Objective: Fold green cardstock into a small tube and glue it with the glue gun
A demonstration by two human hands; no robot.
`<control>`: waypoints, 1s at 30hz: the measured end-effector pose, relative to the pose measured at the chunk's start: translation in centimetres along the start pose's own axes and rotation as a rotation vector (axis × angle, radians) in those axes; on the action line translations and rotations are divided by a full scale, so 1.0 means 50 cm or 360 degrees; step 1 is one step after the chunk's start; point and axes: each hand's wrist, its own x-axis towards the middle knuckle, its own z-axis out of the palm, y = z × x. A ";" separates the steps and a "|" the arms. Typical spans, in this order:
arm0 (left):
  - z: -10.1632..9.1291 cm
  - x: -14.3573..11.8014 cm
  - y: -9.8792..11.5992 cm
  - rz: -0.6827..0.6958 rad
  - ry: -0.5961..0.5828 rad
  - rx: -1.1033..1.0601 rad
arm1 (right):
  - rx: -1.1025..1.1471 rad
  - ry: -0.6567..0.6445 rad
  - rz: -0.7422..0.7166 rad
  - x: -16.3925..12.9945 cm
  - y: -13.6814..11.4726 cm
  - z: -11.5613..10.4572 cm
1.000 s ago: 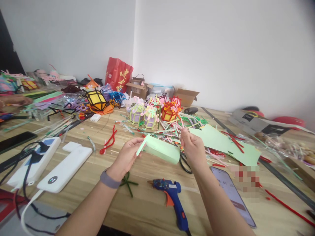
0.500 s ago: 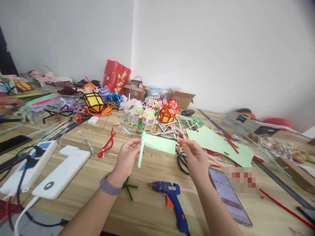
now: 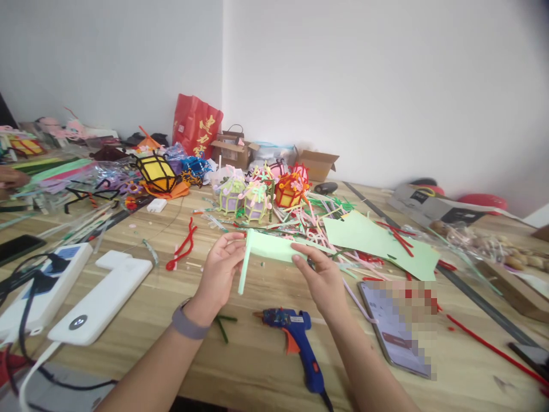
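Paper, pale green, is held up above the bench, well in from its front edge; the left hand pinches the paper's left end, where a narrow strip slants down; the right hand grips the right end between thumb and fingers; a glue gun lies nearer the front edge; lanterns stand toward the back edge.

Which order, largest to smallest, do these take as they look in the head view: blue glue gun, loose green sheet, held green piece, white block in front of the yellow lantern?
1. Loose green sheet
2. Blue glue gun
3. Held green piece, partly covered
4. White block, farther away, so looking smaller
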 end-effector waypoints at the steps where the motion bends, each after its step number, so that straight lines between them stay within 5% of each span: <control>1: -0.001 0.001 -0.001 0.0014 -0.0008 0.0028 | -0.0001 -0.0011 0.0014 0.000 0.000 -0.002; 14: -0.020 0.010 -0.015 0.0084 -0.0078 0.0490 | 0.0230 -0.0045 0.0177 0.000 0.005 -0.011; 30: -0.014 0.007 -0.009 0.0020 -0.0160 0.0588 | 0.0208 -0.0006 0.0217 0.001 0.001 -0.015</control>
